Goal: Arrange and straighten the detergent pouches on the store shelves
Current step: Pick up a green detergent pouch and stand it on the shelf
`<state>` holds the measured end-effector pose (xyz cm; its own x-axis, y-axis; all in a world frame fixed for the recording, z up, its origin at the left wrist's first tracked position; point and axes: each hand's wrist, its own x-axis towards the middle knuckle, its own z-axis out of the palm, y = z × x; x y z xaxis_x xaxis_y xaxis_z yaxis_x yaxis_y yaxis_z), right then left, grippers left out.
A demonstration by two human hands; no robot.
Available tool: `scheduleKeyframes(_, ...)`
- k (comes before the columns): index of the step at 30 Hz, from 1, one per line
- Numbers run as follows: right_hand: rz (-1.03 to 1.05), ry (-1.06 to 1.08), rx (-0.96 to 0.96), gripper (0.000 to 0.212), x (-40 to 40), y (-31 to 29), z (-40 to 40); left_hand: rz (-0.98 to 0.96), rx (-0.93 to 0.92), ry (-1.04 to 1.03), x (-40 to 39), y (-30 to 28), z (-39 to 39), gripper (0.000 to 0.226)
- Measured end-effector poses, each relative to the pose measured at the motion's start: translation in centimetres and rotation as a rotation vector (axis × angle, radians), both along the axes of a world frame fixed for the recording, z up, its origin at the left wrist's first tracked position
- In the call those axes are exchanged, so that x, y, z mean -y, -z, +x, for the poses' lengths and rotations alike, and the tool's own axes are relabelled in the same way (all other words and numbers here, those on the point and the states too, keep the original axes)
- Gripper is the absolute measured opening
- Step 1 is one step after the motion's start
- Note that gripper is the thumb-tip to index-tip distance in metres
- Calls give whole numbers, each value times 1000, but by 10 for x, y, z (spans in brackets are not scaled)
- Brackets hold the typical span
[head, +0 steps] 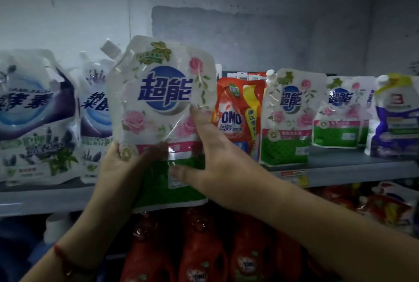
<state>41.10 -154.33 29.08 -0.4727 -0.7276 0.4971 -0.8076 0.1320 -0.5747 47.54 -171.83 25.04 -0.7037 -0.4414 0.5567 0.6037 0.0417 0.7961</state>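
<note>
I hold a white rose-patterned detergent pouch (158,105) with blue characters and a green bottom upright in front of the top shelf (353,168). My left hand (122,168) grips its lower left edge. My right hand (213,154) lies against its lower right side, thumb on the front. On the shelf to the right stand an orange OMO pouch (238,114), two more rose pouches (290,118) (340,114) and a purple pouch (396,118). To the left stand two lavender pouches (34,118) (95,109), leaning a little.
Red OMO bottles (204,247) fill the lower shelf under my hands, with more red packs (385,204) at the right. A grey wall (226,9) rises behind the top shelf. A price tag (294,177) sits on the shelf's front edge.
</note>
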Motion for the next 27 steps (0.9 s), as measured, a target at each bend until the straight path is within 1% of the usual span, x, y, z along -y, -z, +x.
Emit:
scheduleKeyframes(1,-4,65,-71,92,-8,4,-4,-28,2,45,-11,-3,-5,52)
scheduleKeyframes(3,-82,114,-156,92,-24,7,-17,-50,-11,66,-31,-8,-22,51)
scheduleKeyframes(6,-173,133,-226,83,-53,11,-50,-64,-52,75,-64,-17,-52,45)
scheduleKeyframes(9,-200,206,-258,81,-91,8,-80,-59,-84,82,-105,-25,-88,34)
scheduleKeyframes(11,-201,252,-278,79,-120,3,-100,-60,-97,89,-131,-27,-116,36)
scheduleKeyframes(15,-199,298,-260,79,-182,-5,-145,-132,-133,36,-186,-29,-174,46)
scheduleKeyframes(21,-192,312,-163,86,-263,-10,-219,-180,-89,33,-265,-34,-247,49)
scheduleKeyframes(23,-203,321,-142,89,-283,-13,-244,-231,-111,4,-286,-35,-275,46)
scheduleKeyframes(27,-180,343,-140,99,-310,-15,-292,-242,-96,-42,-319,-32,-321,50)
